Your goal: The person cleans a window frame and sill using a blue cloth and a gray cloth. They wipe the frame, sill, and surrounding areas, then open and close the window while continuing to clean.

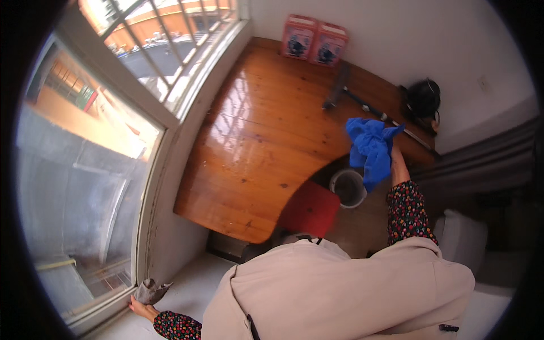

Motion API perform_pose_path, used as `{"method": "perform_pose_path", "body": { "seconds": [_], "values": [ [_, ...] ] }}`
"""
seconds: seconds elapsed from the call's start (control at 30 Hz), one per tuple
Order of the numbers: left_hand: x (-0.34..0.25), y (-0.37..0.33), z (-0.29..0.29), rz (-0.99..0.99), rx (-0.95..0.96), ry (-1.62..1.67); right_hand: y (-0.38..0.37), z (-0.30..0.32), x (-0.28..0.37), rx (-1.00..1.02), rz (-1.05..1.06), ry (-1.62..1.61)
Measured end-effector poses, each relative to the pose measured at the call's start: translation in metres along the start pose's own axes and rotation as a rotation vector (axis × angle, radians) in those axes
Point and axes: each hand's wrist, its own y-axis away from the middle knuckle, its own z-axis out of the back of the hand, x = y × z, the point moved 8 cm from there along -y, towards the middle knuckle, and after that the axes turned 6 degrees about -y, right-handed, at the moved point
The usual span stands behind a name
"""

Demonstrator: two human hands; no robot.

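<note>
A bright blue cloth [371, 148] hangs bunched from my right hand [398, 160], which is stretched out over the curved right edge of the wooden table. Its fingers are mostly hidden by the folds. Down at the lower left, my left hand [144, 309] is at the bottom of the window frame [131, 287], closed on a crumpled grey-brown rag [152, 291]. Beyond the blue cloth, a squeegee [339, 90] with a long pole lies across the table.
The glossy wooden table [255, 147] fills the corner beside the barred window. Two pink boxes [313, 41] and a black rounded object [422, 99] stand along the wall. Below its curved edge are a bucket [348, 188] and a red seat [310, 208]. A dark curtain [481, 153] hangs right.
</note>
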Motion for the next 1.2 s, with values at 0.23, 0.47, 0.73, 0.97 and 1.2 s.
{"method": "perform_pose_path", "body": {
  "seconds": [0.23,0.47,0.73,0.97,1.2],
  "values": [
    [0.020,-0.034,-0.036,0.080,0.050,0.108,-0.027,0.132,-0.045,-0.438,0.029,-0.086],
    [0.030,-0.088,-0.080,0.163,0.458,0.191,-0.054,0.195,-0.086,-0.615,0.171,-0.095],
    [0.047,-0.106,-0.057,0.115,0.084,0.097,-0.075,0.205,-0.043,-0.866,0.270,0.156],
    [0.045,-0.092,-0.048,0.218,0.123,0.073,-0.143,0.130,0.054,-0.602,0.289,0.300],
    [-0.008,-0.030,-0.073,-0.561,0.521,-0.420,-0.177,0.099,-0.012,-0.425,0.412,0.374]
  ]
}}
